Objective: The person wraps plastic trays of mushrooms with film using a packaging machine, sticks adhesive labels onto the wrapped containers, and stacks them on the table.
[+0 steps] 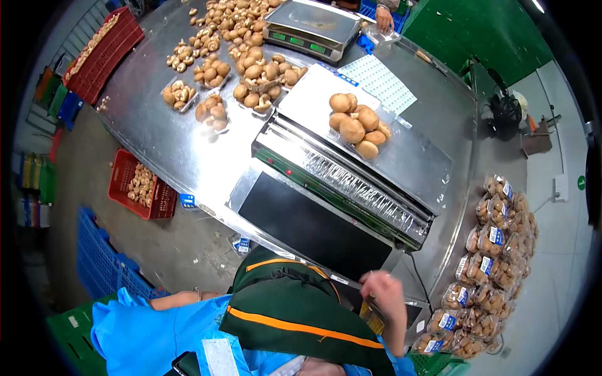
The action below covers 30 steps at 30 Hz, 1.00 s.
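My right hand (384, 293) is raised beside the front right corner of the black plate (313, 219) on the wrapping machine (342, 178). It is smeared by motion, so I cannot make out its fingers or anything in them. My left hand (212, 295) shows only around the wrist, with a bracelet; the dark green apron (282, 294) hides its fingers. Several large brown mushrooms (352, 128) lie in a clear tray on the machine's flat top. To the left stand clear trays of mushrooms (212, 113), close to a heap of loose mushrooms (241, 25).
A weighing scale (313, 25) and a sheet of labels (379, 81) are on the steel table (157, 119). Packed mushroom boxes (489, 269) are stacked at right. Red crates (119, 188) stand at left. Another person's hand (384, 19) is at the far edge.
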{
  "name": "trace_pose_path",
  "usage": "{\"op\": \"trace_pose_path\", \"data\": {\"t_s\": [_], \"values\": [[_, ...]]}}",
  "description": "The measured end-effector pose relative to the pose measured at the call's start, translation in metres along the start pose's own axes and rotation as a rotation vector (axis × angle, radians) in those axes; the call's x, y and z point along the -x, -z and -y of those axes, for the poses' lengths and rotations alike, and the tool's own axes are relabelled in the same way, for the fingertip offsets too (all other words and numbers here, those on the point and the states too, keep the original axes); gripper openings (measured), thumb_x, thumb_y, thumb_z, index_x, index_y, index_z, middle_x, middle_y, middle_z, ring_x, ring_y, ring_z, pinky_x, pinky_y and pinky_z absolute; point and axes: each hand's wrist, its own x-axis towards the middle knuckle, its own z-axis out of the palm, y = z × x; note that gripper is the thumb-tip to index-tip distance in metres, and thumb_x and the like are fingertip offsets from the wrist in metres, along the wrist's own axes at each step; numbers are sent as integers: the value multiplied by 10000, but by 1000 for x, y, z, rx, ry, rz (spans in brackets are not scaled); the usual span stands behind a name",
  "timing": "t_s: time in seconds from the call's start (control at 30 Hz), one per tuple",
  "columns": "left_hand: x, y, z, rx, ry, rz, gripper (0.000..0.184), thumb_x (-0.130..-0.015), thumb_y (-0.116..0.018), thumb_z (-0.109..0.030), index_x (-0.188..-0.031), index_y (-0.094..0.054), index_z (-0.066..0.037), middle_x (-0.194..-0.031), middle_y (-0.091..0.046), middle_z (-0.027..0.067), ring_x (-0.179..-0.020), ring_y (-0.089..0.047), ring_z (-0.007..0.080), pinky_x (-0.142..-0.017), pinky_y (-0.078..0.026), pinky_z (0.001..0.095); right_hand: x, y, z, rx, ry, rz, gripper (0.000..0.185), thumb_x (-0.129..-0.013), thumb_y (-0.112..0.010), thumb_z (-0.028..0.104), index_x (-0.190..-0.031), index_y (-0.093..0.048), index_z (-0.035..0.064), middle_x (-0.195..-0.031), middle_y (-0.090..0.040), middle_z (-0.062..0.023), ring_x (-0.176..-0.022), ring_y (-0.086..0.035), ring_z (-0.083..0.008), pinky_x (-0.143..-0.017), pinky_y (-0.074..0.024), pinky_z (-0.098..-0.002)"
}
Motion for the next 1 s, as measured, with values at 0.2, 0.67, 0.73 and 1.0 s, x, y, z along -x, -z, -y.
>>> {"op": "trace_pose_path", "data": {"t_s": [0.2, 0.67, 0.73, 1.0], "values": [[-3, 92, -142, -1178, -128, -43, 335, -827, -524, -258, -1072, -520, -29, -879, -620, 190, -801, -616, 329, -679, -497, 413, -180, 41, 85, -95, 186, -468, 442, -878, -491, 155, -1261, -372, -30, -1105, -531, -137, -643, -535, -109, -544, -464, -231], [-44, 179, -247, -151, -1179, -644, 254, -862, -509, -126, -1089, -545, -17, -953, -607, 130, -821, -619, 235, -756, -479, 311, -63, -19, 66, 382, 464, -119, 238, -845, -502, 97, -1070, -558, 42, -1021, -568, -96, -895, -551, -202, -813, -441, -314], [-39, 142, -194, -130, -1053, -127, 239, -871, -476, -108, -1082, -551, -27, -939, -609, 122, -827, -620, 215, -754, -477, 296, -27, -99, -36, 456, 476, -58, 274, -887, -487, 175, -1134, -538, 67, -1162, -507, -132, -1114, -469, -236, -935, -387, -352], [-25, 104, -68, -650, -422, -188, 302, -884, -485, -266, -1112, -564, -85, -975, -611, 184, -847, -594, 341, -754, -484, 387, 66, -129, -49, 132, -381, 173, 304, -894, -463, 202, -1174, -509, 93, -1051, -576, -145, -951, -571, -251, -792, -458, -363]]}}
